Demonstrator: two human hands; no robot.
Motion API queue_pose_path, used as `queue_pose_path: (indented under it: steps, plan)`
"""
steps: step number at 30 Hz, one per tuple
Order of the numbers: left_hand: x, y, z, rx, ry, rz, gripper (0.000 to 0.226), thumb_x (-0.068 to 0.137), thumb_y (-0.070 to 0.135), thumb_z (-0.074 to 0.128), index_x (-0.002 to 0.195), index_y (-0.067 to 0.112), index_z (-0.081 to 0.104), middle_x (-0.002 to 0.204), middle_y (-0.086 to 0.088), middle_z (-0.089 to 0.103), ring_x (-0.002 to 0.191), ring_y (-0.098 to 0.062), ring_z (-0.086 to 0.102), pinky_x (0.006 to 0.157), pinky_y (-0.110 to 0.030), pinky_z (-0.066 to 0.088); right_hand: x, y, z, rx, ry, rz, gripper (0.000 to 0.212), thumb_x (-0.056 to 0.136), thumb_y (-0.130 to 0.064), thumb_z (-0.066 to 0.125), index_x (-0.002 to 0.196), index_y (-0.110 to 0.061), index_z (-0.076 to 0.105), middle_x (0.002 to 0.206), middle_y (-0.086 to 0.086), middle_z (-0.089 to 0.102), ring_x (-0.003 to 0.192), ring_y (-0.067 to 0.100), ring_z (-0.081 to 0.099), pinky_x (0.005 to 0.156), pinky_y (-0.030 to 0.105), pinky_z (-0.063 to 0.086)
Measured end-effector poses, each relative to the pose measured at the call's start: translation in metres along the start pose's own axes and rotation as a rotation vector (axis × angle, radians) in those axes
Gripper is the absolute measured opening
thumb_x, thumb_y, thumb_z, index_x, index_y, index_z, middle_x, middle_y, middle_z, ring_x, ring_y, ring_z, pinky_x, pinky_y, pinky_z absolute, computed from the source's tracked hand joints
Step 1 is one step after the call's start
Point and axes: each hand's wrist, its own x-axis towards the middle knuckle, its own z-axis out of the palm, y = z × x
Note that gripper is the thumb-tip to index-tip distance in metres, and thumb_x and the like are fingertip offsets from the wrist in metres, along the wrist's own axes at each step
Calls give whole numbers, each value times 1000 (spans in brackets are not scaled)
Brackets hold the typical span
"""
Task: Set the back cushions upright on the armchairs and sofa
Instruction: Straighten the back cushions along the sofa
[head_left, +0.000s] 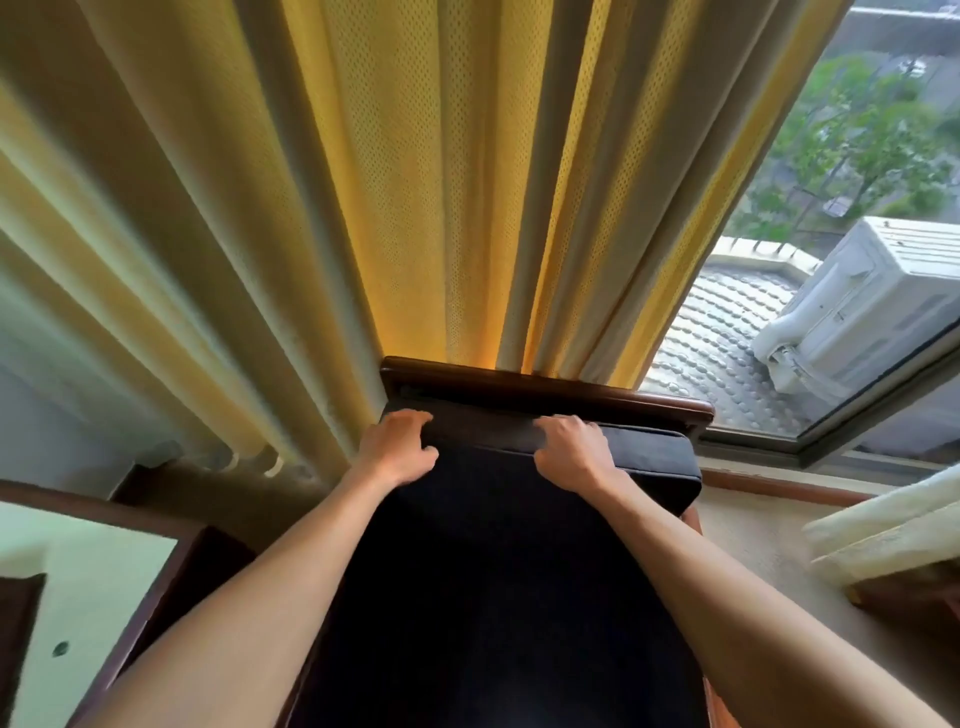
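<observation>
Hands first: your left hand (397, 447) and right hand (571, 452) both curled over the top edge of the dark back cushion (519, 545), fingers hooked behind it and thumbs on its front face, so each held the cushion. You had that cushion standing against the armchair's wooden back rail (545, 387), its top edge just below the rail. Behind the chair hung the yellow curtain (415, 208), and to your right the window (857, 234) showed an outdoor air-conditioning unit (862, 306).
</observation>
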Motion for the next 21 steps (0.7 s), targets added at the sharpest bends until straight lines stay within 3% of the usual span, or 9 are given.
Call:
queue_pose_path:
  steps: [2, 5, 8, 11, 16, 21]
  plan:
    - [-27, -11, -34, -68, 67, -8, 39, 89, 29, 57, 127, 17, 61, 127, -5, 63, 118, -26, 59, 93, -36, 50, -10, -48, -22, 45, 38, -50, 53, 84, -31, 62, 136, -20, 54, 129, 5, 63, 118, 28, 57, 97, 42, 45]
    - [-89, -46, -85, -120, 172, -56, 26, 89, 30, 56, 107, 16, 69, 108, -4, 69, 102, -26, 64, 75, -29, 46, -36, -130, -48, 85, 75, -166, 46, 85, -34, 65, 128, -20, 59, 121, 4, 66, 110, 28, 61, 87, 41, 52]
    - [-170, -101, -133, -162, 288, -137, 34, 79, 44, 55, 102, 24, 69, 105, 2, 71, 99, -24, 66, 84, -34, 53, -76, -220, -63, 81, 100, -293, 41, 86, -33, 65, 125, -21, 61, 120, 4, 66, 107, 28, 62, 86, 41, 54]
    - [-267, -164, -177, -150, 397, -197, 26, 82, 38, 65, 103, 23, 69, 106, 3, 71, 102, -22, 65, 91, -36, 51, -131, -315, -68, 99, 131, -440, 36, 87, -28, 63, 122, -20, 64, 118, 3, 67, 104, 25, 64, 82, 34, 52]
    - [-461, -264, -232, -138, 602, -377, 27, 83, 34, 67, 108, 26, 68, 110, 4, 70, 105, -21, 64, 92, -37, 50, -254, -487, -53, 84, 136, -716, 33, 83, -30, 63, 115, -26, 68, 116, 2, 68, 106, 28, 64, 83, 33, 50]
    - [-657, -351, -241, -103, 731, -648, 26, 84, 33, 67, 108, 23, 68, 113, 5, 70, 107, -22, 63, 89, -34, 48, -384, -643, -17, 101, 67, -988, 29, 83, -30, 64, 111, -28, 69, 111, -2, 69, 106, 27, 64, 83, 32, 47]
